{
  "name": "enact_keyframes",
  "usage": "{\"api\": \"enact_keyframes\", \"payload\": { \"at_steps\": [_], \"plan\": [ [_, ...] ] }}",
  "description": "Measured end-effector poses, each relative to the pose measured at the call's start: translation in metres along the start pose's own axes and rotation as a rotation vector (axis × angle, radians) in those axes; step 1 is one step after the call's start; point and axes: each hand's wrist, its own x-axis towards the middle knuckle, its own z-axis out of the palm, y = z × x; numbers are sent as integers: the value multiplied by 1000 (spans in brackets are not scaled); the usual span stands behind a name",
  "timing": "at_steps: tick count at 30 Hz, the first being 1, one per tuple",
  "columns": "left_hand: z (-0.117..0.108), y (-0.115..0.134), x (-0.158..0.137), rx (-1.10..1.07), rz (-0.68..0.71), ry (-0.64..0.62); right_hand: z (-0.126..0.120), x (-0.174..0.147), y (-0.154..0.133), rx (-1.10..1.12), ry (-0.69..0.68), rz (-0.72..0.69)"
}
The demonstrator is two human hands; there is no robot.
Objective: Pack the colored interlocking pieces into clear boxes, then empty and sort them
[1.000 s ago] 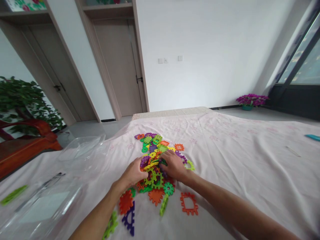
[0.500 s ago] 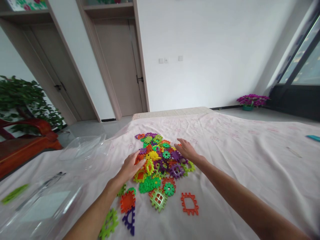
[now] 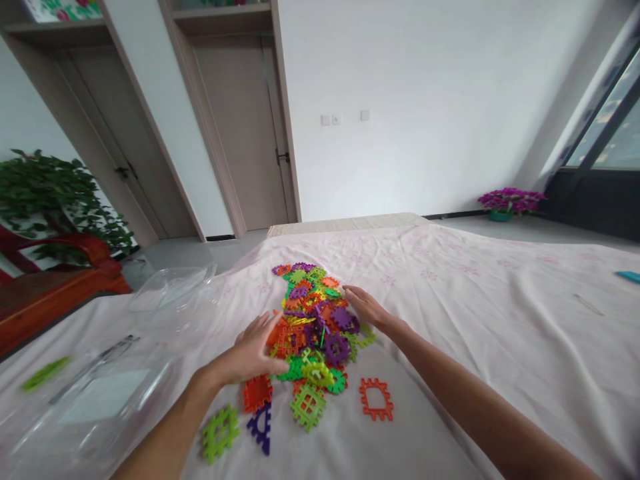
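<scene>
A heap of colourful plastic interlocking building pieces (image 3: 305, 320) lies on a pale pink cloth, in orange, purple, green and yellow. My left hand (image 3: 253, 350) rests along the heap's left side, fingers spread and thumb apart, against orange pieces. On the far right side my right hand (image 3: 366, 307) lies with fingers stretched out, touching the edge beside purple pieces. Loose in front are an orange square frame (image 3: 377, 400), a light green window piece (image 3: 308, 405), a purple triangle (image 3: 261, 427), an orange square (image 3: 257, 393) and a green square (image 3: 220, 433).
Clear plastic containers (image 3: 173, 293) stand on the left of the cloth (image 3: 475, 313), a green piece (image 3: 46, 373) near them. A blue object (image 3: 627, 275) lies at the far right. Beyond are a wooden chair (image 3: 75, 267), a plant (image 3: 55, 200) and doors (image 3: 240, 133).
My left hand has come down and nearer along the heap, its fingers spreading. My right hand has shifted slightly left and down. Pieces in the heap have been pushed and turned over.
</scene>
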Motion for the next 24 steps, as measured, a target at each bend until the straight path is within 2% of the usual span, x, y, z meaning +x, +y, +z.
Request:
{"api": "enact_keyframes", "payload": {
  "at_steps": [1, 4, 7, 10, 13, 17, 24],
  "plan": [
    [-2, -3, -15, 61, -59, -91, -2, -3, 3, -16, 3, 5],
    [1, -12, -54, 208, -165, -199, -1, -12, 8, -40, -12, -35],
    [15, -24, -75, 280, -239, -202, 4, -16, 8, -65, -3, -83],
    [36, -38, -79, 272, -227, -99, 9, -17, 7, -104, 19, -103],
    [54, -42, -73, 284, -196, 65, 12, -17, 8, -148, 33, -132],
    [61, -29, -52, 247, -141, 141, 14, -17, 11, -170, 45, -149],
    [65, -8, 17, 52, 47, 313, 13, -20, 11, -157, 66, -138]
  ]
}}
